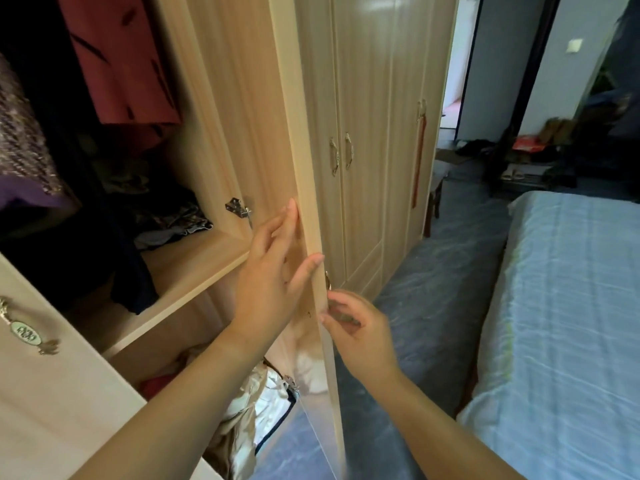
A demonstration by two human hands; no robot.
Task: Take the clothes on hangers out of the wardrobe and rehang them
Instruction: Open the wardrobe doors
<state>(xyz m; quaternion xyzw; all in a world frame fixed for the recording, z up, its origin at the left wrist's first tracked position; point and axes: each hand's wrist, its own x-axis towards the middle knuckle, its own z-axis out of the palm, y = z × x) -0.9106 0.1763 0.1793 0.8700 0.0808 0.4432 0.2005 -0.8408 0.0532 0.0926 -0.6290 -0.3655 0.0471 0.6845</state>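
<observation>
Left hand: the left hand (273,271) is pressing flat against the inner face of the open door (249,116), fingers straight and slightly spread, close to the door's free edge.
Right hand: the right hand (358,327) is reaching to the outer side of the same door with fingers curled, just below the gold handle (327,280). Whether it is gripping the handle cannot be told.
Hanging clothes: a red garment (121,64) is hanging in the upper compartment of the wardrobe (194,271), well apart from both hands. A speckled knit garment (20,143) is hanging to its left.
Shelf: crumpled clothes (166,209) are lying at the back of the shelf, and a dark garment (135,271) is draping over its front.
Lower compartment: cream satin fabric (249,410) is bulging out beneath the left forearm.
Surroundings: a bed (571,306) with a pale blue cover is standing to the right.
</observation>
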